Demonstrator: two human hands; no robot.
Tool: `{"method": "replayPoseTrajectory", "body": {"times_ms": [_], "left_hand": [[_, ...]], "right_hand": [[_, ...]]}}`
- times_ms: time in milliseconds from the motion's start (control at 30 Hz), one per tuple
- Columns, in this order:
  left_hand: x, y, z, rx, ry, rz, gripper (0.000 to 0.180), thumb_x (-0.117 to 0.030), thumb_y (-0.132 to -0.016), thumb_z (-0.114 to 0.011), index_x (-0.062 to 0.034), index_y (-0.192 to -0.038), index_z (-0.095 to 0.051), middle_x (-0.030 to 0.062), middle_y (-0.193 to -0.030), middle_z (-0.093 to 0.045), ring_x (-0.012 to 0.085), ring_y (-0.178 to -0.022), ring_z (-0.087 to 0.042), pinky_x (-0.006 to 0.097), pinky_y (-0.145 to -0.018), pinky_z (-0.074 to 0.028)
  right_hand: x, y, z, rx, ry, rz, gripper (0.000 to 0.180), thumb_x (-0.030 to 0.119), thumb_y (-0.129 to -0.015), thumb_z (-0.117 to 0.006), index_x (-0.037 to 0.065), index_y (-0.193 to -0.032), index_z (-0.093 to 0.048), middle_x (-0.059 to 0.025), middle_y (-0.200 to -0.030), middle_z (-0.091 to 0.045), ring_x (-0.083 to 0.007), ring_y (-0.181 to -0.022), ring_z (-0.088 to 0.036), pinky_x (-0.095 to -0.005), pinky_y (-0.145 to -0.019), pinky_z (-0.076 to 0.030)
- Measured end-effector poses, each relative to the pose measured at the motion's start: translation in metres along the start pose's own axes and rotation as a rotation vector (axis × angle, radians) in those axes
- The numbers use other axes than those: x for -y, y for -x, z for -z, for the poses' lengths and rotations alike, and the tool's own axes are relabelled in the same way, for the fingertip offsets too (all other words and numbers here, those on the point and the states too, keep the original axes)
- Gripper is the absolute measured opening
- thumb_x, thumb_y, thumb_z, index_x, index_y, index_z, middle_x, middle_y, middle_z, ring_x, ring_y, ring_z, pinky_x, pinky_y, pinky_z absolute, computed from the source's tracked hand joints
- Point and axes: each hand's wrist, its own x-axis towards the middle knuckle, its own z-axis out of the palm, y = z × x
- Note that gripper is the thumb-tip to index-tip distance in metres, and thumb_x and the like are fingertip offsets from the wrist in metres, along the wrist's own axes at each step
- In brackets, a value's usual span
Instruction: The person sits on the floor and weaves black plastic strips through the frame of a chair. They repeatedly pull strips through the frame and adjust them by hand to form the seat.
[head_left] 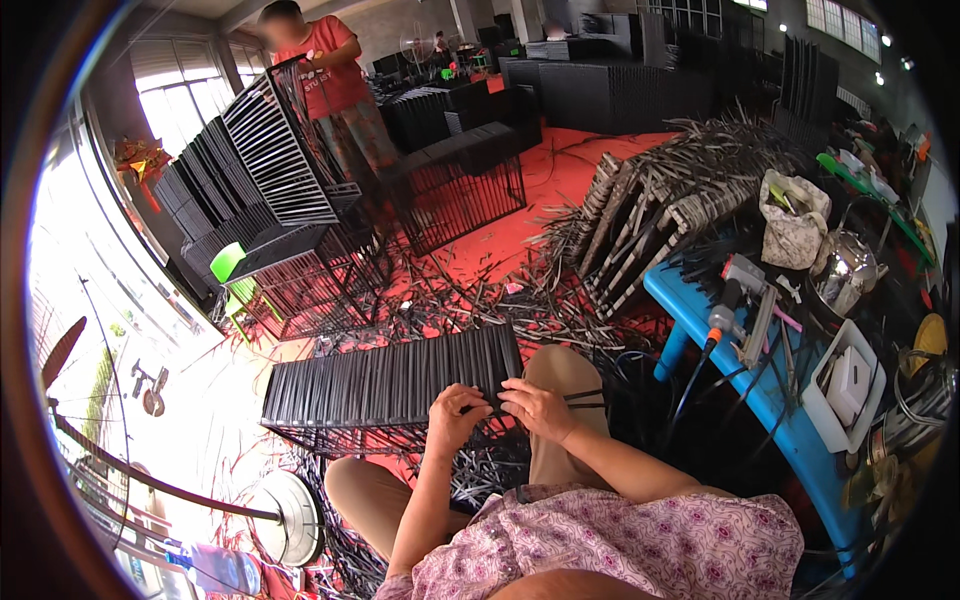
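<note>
A long frame [385, 382] wrapped in black flat strips lies in front of my knees, its near side showing open bars. At its right end my left hand [455, 415] has its fingers curled and pinched together at the panel's edge, on what looks like a black strip. Close beside it, my right hand [541, 410] pinches a black plastic strip [585, 399], whose loose ends stick out to the right over my knee. The fingertips of both hands nearly meet. Exactly how the strip passes between them is too small to make out.
On the right, a blue table [690, 300] holds a staple gun [738, 290] and a white tray [845, 385]. Strip scraps and a bundle of frames [660, 220] cover the red floor. A fan base [285, 518] stands left. A person [335, 90] handles a black frame behind.
</note>
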Motion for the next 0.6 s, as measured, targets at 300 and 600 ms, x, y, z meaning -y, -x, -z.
{"method": "replayPoseTrajectory", "body": {"times_ms": [300,600], "left_hand": [[0.001,0.001,-0.002,0.01,0.026,0.034,0.018,-0.011,-0.072,-0.086,-0.0033,-0.086,-0.079,0.0116,-0.094,-0.073,0.0269,-0.095,-0.071,0.036,-0.083,-0.056],[0.001,-0.002,-0.003,0.026,0.052,0.033,0.016,-0.002,-0.072,-0.085,-0.0012,-0.087,-0.079,0.0122,-0.092,-0.071,0.0243,-0.096,-0.071,0.036,-0.084,-0.055]], "right_hand": [[0.0,0.007,-0.006,-0.057,-0.004,0.028,0.022,0.023,-0.094,-0.073,0.01,-0.112,-0.073,-0.0056,-0.126,-0.068,-0.0274,-0.097,-0.073,-0.0377,-0.078,-0.06],[-0.006,0.008,-0.008,-0.073,0.0,0.027,0.023,0.026,-0.095,-0.072,0.011,-0.113,-0.073,-0.0041,-0.126,-0.067,-0.0255,-0.095,-0.073,-0.037,-0.076,-0.06]]}}
